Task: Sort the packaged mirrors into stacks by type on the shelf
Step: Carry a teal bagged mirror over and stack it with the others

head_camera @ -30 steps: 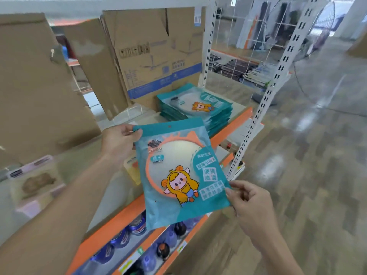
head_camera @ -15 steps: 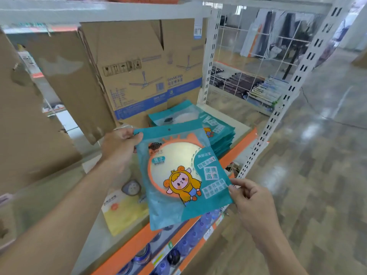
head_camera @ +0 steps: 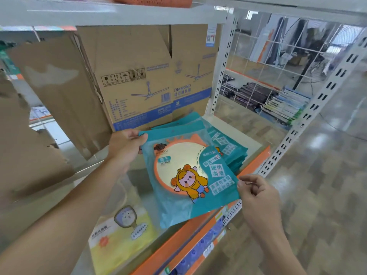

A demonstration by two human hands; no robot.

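A yellow mirror pack [head_camera: 121, 233] lies alone at the left of the shelf [head_camera: 256, 165]. The left hand [head_camera: 125, 147] pinches the top corner of a teal mirror pack [head_camera: 190, 179], held just above the shelf in front of the teal stack [head_camera: 228, 143]. The right hand [head_camera: 258, 193] pinches its lower right corner. Such light corner grips on slick film could let it land askew and nudge the stack toward the orange edge. The pack reads "MIRROR"; the cardboard box [head_camera: 151, 76] behind reads "DIAMOND".

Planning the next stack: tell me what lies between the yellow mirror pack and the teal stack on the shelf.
Head view: the teal pack, held by the left hand and right hand, covers that gap; beside it, bare shelf.
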